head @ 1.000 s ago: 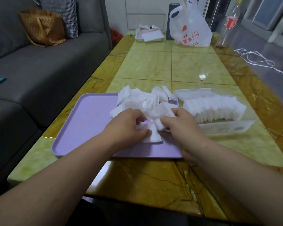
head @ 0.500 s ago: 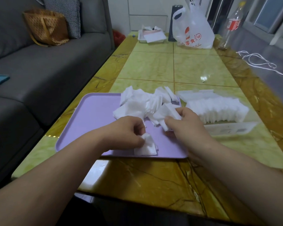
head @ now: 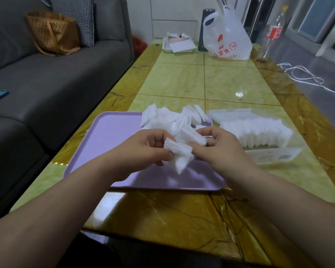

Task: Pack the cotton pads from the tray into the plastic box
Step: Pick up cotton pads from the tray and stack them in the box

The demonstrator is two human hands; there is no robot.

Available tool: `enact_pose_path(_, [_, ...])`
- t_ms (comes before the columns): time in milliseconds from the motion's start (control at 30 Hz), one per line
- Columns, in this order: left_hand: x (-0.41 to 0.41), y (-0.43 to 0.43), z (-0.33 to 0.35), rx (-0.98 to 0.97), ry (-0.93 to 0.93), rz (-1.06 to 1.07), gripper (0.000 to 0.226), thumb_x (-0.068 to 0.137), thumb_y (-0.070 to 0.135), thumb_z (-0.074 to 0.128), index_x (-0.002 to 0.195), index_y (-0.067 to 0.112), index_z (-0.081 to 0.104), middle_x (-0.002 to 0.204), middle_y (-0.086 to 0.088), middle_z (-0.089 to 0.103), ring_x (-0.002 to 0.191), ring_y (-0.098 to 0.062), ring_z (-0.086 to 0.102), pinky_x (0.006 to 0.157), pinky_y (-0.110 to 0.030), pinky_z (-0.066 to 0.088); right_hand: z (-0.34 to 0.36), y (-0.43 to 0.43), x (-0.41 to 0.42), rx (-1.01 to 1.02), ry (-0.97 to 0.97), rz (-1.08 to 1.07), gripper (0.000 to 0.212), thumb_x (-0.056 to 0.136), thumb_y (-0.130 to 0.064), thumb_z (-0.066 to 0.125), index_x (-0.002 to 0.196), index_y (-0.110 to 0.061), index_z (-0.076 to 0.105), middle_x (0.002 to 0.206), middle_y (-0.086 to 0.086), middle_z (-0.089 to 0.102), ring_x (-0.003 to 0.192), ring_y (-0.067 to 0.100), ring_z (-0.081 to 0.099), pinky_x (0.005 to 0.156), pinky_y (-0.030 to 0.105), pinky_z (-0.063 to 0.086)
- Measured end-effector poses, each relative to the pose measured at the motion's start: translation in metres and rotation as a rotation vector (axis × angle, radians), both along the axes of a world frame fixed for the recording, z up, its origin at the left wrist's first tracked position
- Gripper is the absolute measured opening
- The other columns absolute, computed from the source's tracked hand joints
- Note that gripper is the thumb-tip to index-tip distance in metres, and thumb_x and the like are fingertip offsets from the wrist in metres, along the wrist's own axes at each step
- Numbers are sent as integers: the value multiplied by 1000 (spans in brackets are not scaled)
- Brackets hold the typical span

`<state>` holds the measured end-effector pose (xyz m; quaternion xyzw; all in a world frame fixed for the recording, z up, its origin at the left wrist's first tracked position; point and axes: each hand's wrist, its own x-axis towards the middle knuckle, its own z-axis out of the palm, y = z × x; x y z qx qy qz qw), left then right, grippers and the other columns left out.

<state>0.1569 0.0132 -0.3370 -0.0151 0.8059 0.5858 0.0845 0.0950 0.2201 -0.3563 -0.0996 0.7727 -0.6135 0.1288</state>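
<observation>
Closest to me, two bare arms reach in over the yellow-green table (head: pixel 172 213). The left hand (head: pixel 143 149) and the right hand (head: pixel 220 149) meet just above the purple tray (head: pixel 108 144). Both have curled fingers and pinch a small bunch of cotton pads (head: pixel 180 153) between them. The bunch hangs in the air, off the tray.

Just behind the hands I see the loose pile of pads (head: pixel 162 118), lying on the far right part of the tray. The plastic box (head: pixel 275 155) sits on the table just beside the tray, on its right, and a neat row of pads (head: pixel 255 132) stands in it.

Near the table's far end I see a white shopping bag (head: pixel 228 41), a bottle with a red label (head: pixel 273 33) and a small white dish with paper (head: pixel 177 46). On the left is a grey sofa (head: pixel 46 84) with a brown bag (head: pixel 52 33) on it.
</observation>
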Motion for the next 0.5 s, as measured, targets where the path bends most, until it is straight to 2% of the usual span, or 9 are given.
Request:
enact_pose_path(67, [-1,3,0,-4,-4,2,25,79,17,70,103,9,74,101,-11,77,88,-15,68,78,-35,54,0,1,1,42,31,48,24,84,-9,83,104,-17,73,89,3,81,94,24,77,91,47,62])
enact_pose_path(133, [-1,6,0,-25,5,7,18,86,18,74,102,12,77,101,-9,77,87,-10,66,76,-30,52,0,1,1,51,55,83,23,84,-10,83,103,-18,75,89,1,82,95,21,77,89,40,61])
enact_pose_path(233, [-1,8,-3,-100,64,35,9,93,15,74,99,18,80,82,4,75,72,2,62,65,-13,46,0,0,3,72,75,138,23,83,-19,85,105,-20,76,92,-3,82,96,16,77,93,43,61])
enact_pose_path(267, [-2,8,-5,-120,82,47,9,92,16,75,98,20,80,82,8,76,72,4,63,65,-11,46,0,0,3,83,79,152,23,84,-20,84,106,-21,77,93,-4,82,97,14,77,95,45,60])
enact_pose_path(367, [-3,8,-8,-145,91,90,6,90,20,78,97,21,78,92,-1,79,80,-4,67,75,-23,51,-2,0,1,139,112,159,21,88,-15,78,109,-21,77,97,-6,81,98,11,76,97,46,58])
enact_pose_path(400, [-4,8,-9,-136,83,100,7,90,21,78,97,20,77,93,-4,79,79,-7,67,74,-26,50,-3,0,0,163,128,157,22,89,-13,77,110,-21,77,98,-7,81,97,10,76,96,45,58])
enact_pose_path(500, [-5,8,-10,-105,71,121,10,90,20,78,98,17,73,92,-9,79,73,-7,64,66,-20,47,-4,1,-1,218,153,159,28,88,-8,71,112,-22,77,99,-8,81,97,8,75,96,43,59])
